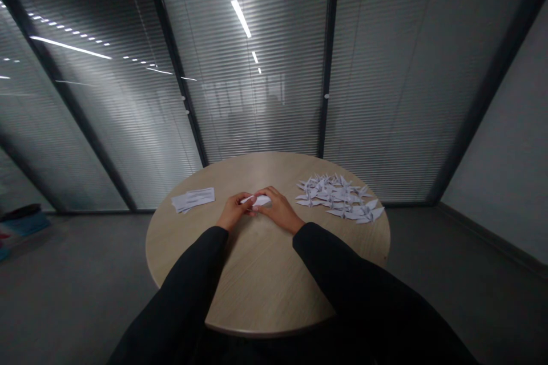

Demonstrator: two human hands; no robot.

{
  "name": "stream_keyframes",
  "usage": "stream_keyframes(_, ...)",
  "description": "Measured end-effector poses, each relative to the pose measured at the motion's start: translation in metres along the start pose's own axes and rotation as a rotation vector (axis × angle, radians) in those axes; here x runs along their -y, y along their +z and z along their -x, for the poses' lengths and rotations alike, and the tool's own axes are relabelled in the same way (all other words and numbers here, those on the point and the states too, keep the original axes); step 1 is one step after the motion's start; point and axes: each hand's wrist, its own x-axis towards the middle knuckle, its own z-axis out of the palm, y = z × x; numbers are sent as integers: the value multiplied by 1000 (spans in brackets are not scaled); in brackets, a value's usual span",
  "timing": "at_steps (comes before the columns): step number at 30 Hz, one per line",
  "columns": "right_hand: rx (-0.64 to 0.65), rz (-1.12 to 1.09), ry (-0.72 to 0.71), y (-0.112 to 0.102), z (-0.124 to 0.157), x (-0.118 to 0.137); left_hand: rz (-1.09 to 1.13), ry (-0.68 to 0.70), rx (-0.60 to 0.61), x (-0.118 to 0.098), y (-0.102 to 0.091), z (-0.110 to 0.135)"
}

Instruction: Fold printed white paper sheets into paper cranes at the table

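A small folded piece of white paper (260, 200) lies on the round wooden table (265, 274), held between both hands. My left hand (233, 211) pinches its left end with closed fingers. My right hand (280, 208) presses on its right side, fingers curled over it. Both arms wear black sleeves. A stack of flat white paper sheets (193, 198) lies to the left of my left hand. To the right of my right hand, several folded white paper cranes (338, 197) are spread over the table.
Glass walls with closed blinds and dark frames (327, 57) stand behind the table. Grey floor surrounds it. Some coloured items (21, 222) lie on the floor at the far left.
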Motion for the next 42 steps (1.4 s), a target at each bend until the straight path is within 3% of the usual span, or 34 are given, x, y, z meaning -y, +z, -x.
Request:
stream_keyframes(18, -7, 2, -30, 1, 1, -4, 61, -52, 23, -2, 1, 3)
stream_keyframes(42, -22, -6, -35, 0, 1, 0, 23, -19, 23, -6, 3, 6)
